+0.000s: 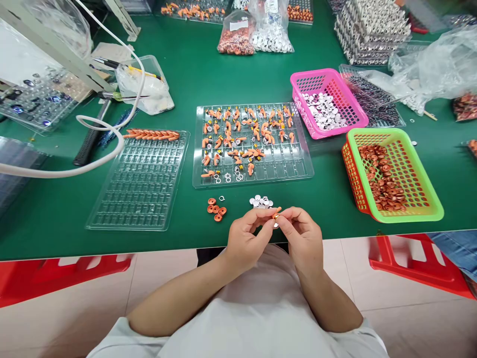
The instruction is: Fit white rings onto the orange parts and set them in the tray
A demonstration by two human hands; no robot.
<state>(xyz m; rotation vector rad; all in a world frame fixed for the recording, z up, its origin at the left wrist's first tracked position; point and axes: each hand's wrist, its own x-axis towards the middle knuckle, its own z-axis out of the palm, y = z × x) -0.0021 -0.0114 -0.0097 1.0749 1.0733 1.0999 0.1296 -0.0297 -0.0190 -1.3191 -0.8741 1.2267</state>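
Observation:
My left hand (248,241) and my right hand (306,238) meet at the table's front edge, fingertips pinched together on one small orange earbud-like part (276,216). A white, shiny round piece (276,225) shows just below it between the fingertips. Just beyond my hands lies a little pile of white discs (261,201), partly hidden by the left fingers. To the left are several copper-orange round caps (216,209) and a small white ring (221,198). Farther back, a transparent tray (283,166) holds many orange curved parts and some white rings.
At left, another transparent tray (130,199) has a row of orange pieces along its far edge. A pink basket (320,132) of white discs and a green basket (428,199) of copper caps stand right. A white cable (119,144) loops near a black-handled hammer (89,139).

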